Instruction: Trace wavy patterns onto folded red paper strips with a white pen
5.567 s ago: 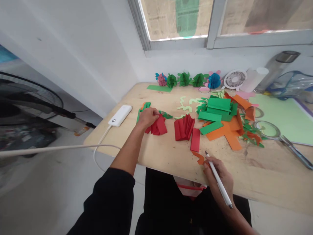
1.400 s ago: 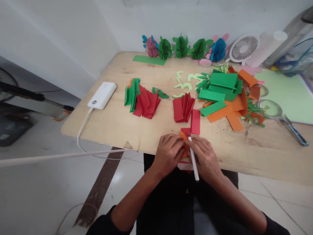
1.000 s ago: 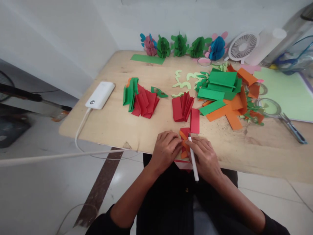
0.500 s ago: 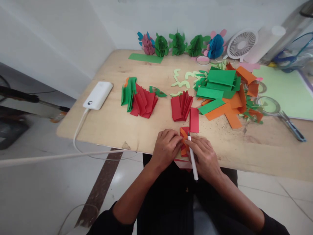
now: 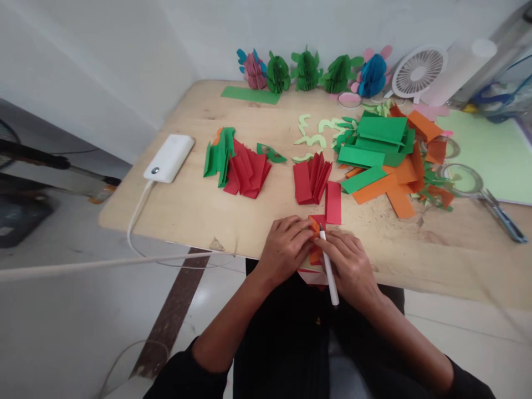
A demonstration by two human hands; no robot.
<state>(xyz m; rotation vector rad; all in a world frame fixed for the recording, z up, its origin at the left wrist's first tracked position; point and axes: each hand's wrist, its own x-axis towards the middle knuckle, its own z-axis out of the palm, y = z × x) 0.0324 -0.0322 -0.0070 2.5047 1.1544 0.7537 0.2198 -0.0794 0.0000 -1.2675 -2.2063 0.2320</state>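
Observation:
At the table's front edge, my left hand (image 5: 283, 244) presses its fingertips onto an orange paper cutout (image 5: 315, 256), which lies over a folded red paper piece (image 5: 320, 219). My right hand (image 5: 352, 265) holds a white pen (image 5: 331, 277) between its fingers, the tip pointing away from me at the orange paper. Its fingers also rest against the papers' right side. Both hands nearly meet and hide much of the cutout. A single red strip (image 5: 333, 203) lies just beyond, beside a pleated red stack (image 5: 311, 180). More red paper (image 5: 313, 277) shows below the table edge.
Green folded papers (image 5: 382, 133) and orange strips (image 5: 401, 191) pile up on the right, near tape rolls and a utility knife (image 5: 505, 216). A white power bank (image 5: 169, 158) with a cable sits left. Paper figures (image 5: 307, 72) and a small fan (image 5: 419, 73) line the wall.
The left fingers have slid slightly over the orange cutout and cover more of it. The pen stays in the right hand. The whole view has shifted a little.

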